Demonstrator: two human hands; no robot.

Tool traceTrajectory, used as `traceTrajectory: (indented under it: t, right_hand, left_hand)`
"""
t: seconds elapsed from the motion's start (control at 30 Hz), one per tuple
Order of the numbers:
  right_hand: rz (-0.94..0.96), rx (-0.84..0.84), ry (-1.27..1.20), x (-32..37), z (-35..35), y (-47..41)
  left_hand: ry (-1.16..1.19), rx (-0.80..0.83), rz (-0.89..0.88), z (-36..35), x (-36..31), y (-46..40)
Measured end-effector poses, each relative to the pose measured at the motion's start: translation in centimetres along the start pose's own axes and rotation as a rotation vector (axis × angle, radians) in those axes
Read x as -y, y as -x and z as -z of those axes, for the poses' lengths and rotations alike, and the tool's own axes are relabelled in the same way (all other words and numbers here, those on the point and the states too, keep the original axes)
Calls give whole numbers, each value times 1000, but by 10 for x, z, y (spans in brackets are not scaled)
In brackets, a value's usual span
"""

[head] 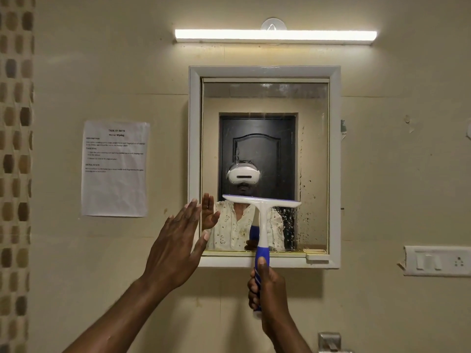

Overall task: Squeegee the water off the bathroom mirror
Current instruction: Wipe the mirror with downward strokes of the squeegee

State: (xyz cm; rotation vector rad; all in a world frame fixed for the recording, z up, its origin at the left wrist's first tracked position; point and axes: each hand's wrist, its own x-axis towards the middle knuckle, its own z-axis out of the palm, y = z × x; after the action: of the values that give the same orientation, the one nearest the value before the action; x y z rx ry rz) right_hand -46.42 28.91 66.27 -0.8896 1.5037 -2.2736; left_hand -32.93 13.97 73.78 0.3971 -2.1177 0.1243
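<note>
Two hands at the white-framed rectangular wall mirror [265, 138].
Right hand [267, 289] grips the white-and-blue plastic squeegee [262, 225]; left hand [178, 245] spread flat at the frame's lower-left corner.

The beige wall [382, 161] is carrying everything: the white-framed mirror [265, 149] is being borne just above the gripped squeegee handle, a printed sheet [115, 168] up-left of it, a lit tube [275, 35] high above, a switch plate [437, 261] rightward.

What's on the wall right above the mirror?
Above the mirror a long tube light glows. Behind its middle sits a round white disc; the light covers the disc's lower part, so what it is cannot be told. Otherwise only bare wall shows there.
</note>
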Motion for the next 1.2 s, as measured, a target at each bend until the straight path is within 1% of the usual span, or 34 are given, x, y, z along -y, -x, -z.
traceTrajectory:
  t: [0.17, 0.47, 0.93, 1.2]
  right_hand:
    - [-37, -9, 16, -22, 8, 14]
    - [-98, -7, -26, -47, 20, 31]
    - [-139, -33, -6, -72, 29, 49]
    - [-192, -65, 49, -82, 35, 63]
  left_hand:
    - [6, 37, 7, -3, 0, 8]
    - [31, 91, 15, -10, -6, 16]
    - [24, 100, 19, -20, -2, 27]
    - [10, 96, 17, -19, -1, 28]
